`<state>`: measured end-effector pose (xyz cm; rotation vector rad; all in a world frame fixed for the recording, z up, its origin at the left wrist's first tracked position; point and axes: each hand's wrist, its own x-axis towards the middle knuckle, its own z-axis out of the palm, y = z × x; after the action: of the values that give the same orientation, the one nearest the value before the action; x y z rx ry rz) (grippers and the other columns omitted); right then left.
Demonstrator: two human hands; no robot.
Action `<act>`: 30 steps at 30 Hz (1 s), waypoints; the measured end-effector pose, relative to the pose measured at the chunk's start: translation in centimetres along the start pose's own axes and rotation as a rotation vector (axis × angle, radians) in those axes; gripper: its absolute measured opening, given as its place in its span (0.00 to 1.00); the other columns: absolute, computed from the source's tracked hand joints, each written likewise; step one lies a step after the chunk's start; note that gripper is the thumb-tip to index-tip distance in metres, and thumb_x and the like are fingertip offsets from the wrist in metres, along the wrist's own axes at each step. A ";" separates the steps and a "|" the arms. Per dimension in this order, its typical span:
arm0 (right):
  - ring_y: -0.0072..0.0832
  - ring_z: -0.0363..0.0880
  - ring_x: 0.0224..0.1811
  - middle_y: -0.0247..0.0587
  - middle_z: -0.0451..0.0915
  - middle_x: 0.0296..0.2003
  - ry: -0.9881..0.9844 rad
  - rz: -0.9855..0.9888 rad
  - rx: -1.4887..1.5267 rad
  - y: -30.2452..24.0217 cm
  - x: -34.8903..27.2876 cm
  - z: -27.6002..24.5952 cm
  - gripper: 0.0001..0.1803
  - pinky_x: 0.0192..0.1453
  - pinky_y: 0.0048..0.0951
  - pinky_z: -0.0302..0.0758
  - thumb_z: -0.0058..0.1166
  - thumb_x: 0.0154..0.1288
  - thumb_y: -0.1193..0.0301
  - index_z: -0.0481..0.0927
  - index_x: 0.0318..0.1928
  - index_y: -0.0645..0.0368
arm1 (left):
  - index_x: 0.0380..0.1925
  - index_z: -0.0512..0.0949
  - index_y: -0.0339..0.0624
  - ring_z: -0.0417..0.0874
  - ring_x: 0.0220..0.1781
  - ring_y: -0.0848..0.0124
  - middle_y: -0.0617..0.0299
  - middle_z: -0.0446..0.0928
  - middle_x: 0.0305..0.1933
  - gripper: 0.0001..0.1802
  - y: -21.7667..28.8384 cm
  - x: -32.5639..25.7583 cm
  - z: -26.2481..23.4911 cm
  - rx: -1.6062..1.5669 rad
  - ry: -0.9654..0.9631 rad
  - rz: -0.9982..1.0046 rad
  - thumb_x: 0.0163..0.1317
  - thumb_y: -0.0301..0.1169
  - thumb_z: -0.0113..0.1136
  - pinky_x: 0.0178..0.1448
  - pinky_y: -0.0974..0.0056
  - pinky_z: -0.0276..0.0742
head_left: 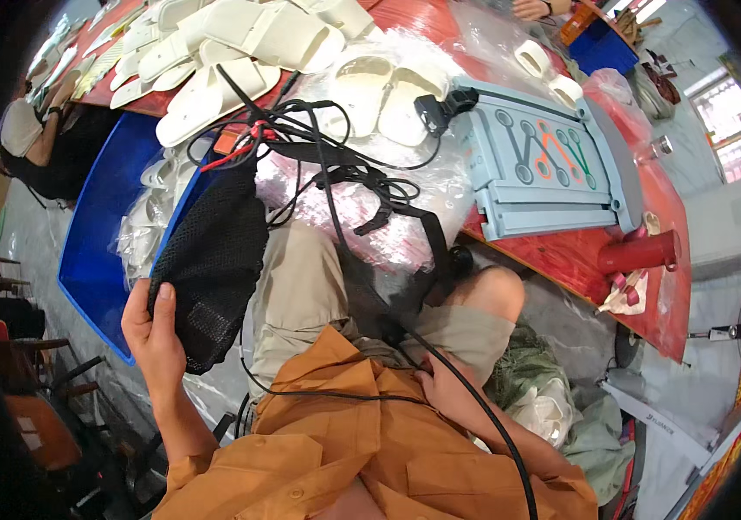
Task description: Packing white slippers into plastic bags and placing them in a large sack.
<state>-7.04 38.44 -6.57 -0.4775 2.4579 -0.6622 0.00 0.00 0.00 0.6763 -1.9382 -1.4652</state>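
My left hand [155, 321] pinches the lower edge of a black mesh pouch [219, 260], thumb on the near side. The pouch hangs beside a blue crate, and black cables with a red tie [259, 132] lie bunched at its top. My right hand [446, 381] is low at my lap, against the hem of my orange-brown shirt [344, 425]. Its fingers are curled next to a black cable [470, 390], and what they hold is hidden. Black straps [427, 230] and more cable stretch from the table edge down between my knees.
White slippers [258, 39] are heaped on the red table [552, 260]. The blue crate [93, 234] holds bagged white slippers. A grey-blue plastic case [535, 165] lies at the right, near a red cylinder [643, 253]. Another person's arm [45, 130] shows at far left, a hand [530, 9] at the back.
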 end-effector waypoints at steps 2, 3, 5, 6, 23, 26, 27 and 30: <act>0.55 0.82 0.35 0.61 0.78 0.33 -0.030 -0.091 -0.224 0.1 -0.5 -0.6 0.12 0.38 0.51 0.79 0.45 0.70 0.69 0.75 0.41 0.68 | 0.32 0.72 0.36 0.60 0.33 0.83 0.74 0.64 0.29 0.08 -0.1 0.3 0.2 -0.016 0.002 0.017 0.70 0.27 0.57 0.35 0.73 0.57; 0.55 0.82 0.35 0.61 0.78 0.33 -0.008 -0.069 -0.222 -0.2 -0.9 0.1 0.12 0.38 0.51 0.79 0.45 0.70 0.69 0.75 0.41 0.68 | 0.32 0.72 0.36 0.60 0.33 0.83 0.74 0.64 0.29 0.08 -0.4 0.4 -0.2 -0.033 -0.023 0.028 0.70 0.27 0.57 0.35 0.73 0.57; 0.57 0.81 0.29 0.60 0.79 0.33 -0.057 -0.034 -0.434 -0.2 -0.3 0.8 0.12 0.31 0.51 0.79 0.43 0.70 0.70 0.72 0.38 0.69 | 0.32 0.72 0.35 0.60 0.33 0.84 0.74 0.64 0.29 0.08 -0.5 0.5 -0.5 0.051 0.011 0.033 0.70 0.26 0.56 0.35 0.73 0.57; 0.56 0.81 0.25 0.60 0.80 0.31 -0.006 -0.103 -0.419 0.4 0.1 1.6 0.13 0.26 0.50 0.78 0.44 0.69 0.69 0.73 0.37 0.70 | 0.33 0.72 0.35 0.60 0.33 0.83 0.74 0.64 0.29 0.08 -0.2 0.3 -0.8 0.035 0.021 0.020 0.70 0.27 0.55 0.34 0.73 0.57; 0.43 0.79 0.26 0.47 0.80 0.28 0.110 -0.343 -0.082 -2.0 0.0 -13.8 0.09 0.35 0.43 0.75 0.52 0.55 0.73 0.77 0.37 0.63 | 0.32 0.70 0.39 0.61 0.34 0.83 0.74 0.65 0.31 0.08 3.0 0.3 -3.1 -0.007 -0.055 0.065 0.71 0.28 0.55 0.38 0.74 0.59; 0.23 0.69 0.19 0.32 0.72 0.21 0.123 -0.081 0.402 -1.9 -2.0 -20.5 0.08 0.24 0.29 0.65 0.51 0.55 0.74 0.75 0.36 0.60 | 0.39 0.75 0.31 0.66 0.37 0.82 0.71 0.71 0.34 0.07 2.8 0.1 -4.2 -0.063 -0.048 0.076 0.70 0.26 0.54 0.42 0.74 0.64; 0.18 0.65 0.18 0.29 0.70 0.21 0.107 0.044 0.543 -2.9 -2.3 -23.1 0.07 0.21 0.25 0.61 0.49 0.56 0.74 0.75 0.36 0.59 | 0.39 0.75 0.31 0.66 0.37 0.82 0.71 0.71 0.34 0.07 3.1 0.0 -4.3 -0.059 -0.037 0.075 0.70 0.26 0.54 0.42 0.74 0.64; 0.13 0.56 0.13 0.27 0.66 0.19 0.397 -0.114 0.762 -2.5 -1.5 -27.9 0.07 0.15 0.20 0.50 0.43 0.57 0.75 0.73 0.36 0.58 | 0.41 0.75 0.30 0.67 0.37 0.81 0.71 0.72 0.35 0.08 3.9 0.2 -4.1 -0.052 -0.066 0.041 0.70 0.26 0.54 0.43 0.73 0.65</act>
<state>-21.68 46.93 15.82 -0.1859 2.2758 -1.7777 2.70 -1.79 4.58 0.5682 -1.9440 -1.5248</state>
